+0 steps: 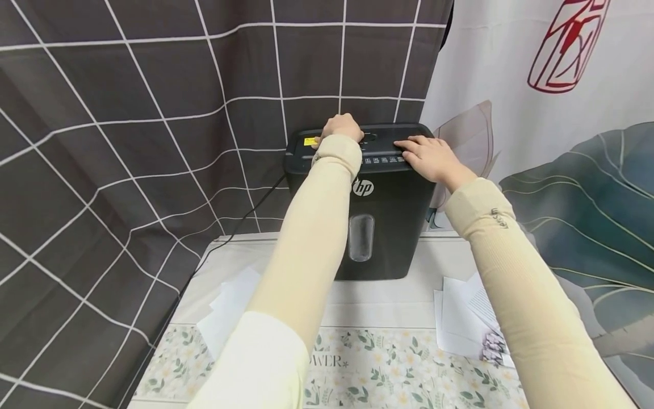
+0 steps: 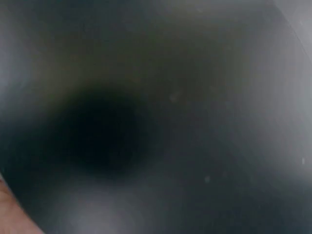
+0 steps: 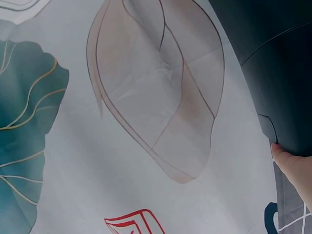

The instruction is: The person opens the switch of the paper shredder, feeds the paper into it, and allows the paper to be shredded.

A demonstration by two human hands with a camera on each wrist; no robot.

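A black paper shredder (image 1: 322,250) marked "hp" stands upright on the table against the curtain. My left hand (image 1: 341,126) is bent over the top of it, knuckles up, beside a yellow label (image 1: 310,141). The sleeve and wrist hide most of its fingers. My right hand (image 1: 431,158) rests on the right end of the shredder's lid, fingers extended across the top. In the right wrist view, a digit of that hand touches the lower right edge of the dark casing (image 3: 285,92). The left wrist view is filled by a blurred dark surface.
White papers (image 1: 230,307) lie at the left of the table, and more sheets (image 1: 457,318) at the right near a purple-and-white patterned item (image 1: 493,347). A black cord (image 1: 240,227) runs left from the shredder. A grey checked curtain (image 1: 168,74) and a printed white cloth (image 1: 490,68) hang behind.
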